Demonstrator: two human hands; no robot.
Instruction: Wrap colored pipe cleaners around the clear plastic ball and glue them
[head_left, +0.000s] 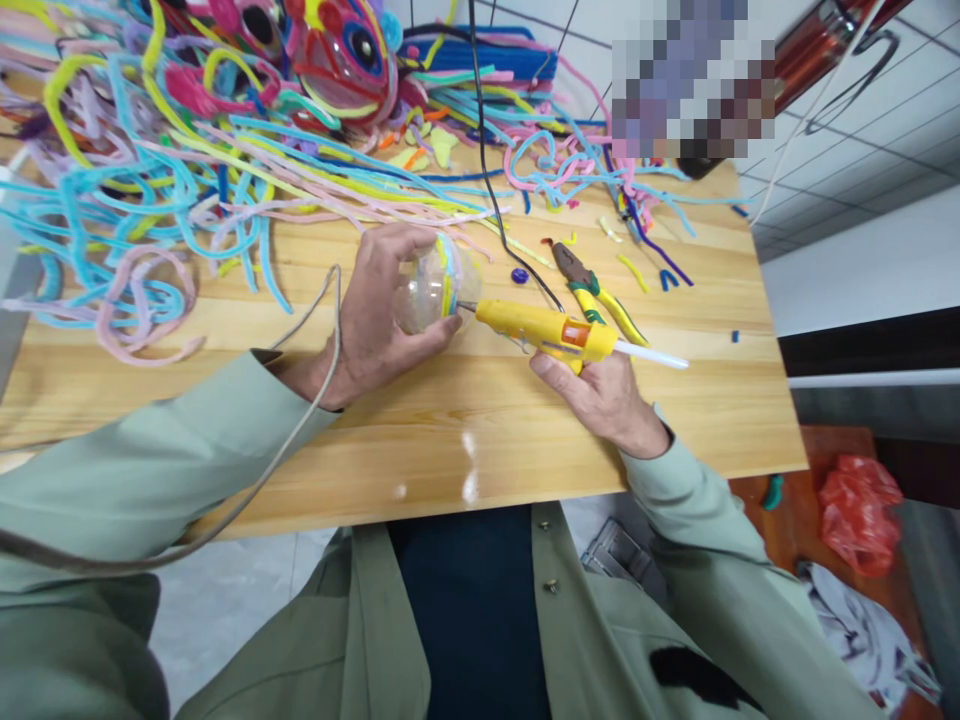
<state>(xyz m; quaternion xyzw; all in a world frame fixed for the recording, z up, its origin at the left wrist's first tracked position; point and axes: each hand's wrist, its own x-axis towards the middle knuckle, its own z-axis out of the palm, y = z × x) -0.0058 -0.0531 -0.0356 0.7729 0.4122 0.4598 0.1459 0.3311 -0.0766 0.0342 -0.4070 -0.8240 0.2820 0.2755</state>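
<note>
A clear plastic ball is held by my left hand, with fingers over its top and the thumb beneath. Yellow, pale blue and lilac fuzzy strips run around the ball's middle. My right hand grips a yellow hot glue gun from below. Its metal nozzle is at the strips, close to my left thumb tip; whether it touches cannot be made out. A white glue stick sticks out of the gun's back end.
Yellow-green pliers lie just behind the glue gun. Heaped fuzzy stems cover the wooden table's back and left. A decorated clear ball stands behind. A black cord reaches the gun; a grey cable crosses my left arm.
</note>
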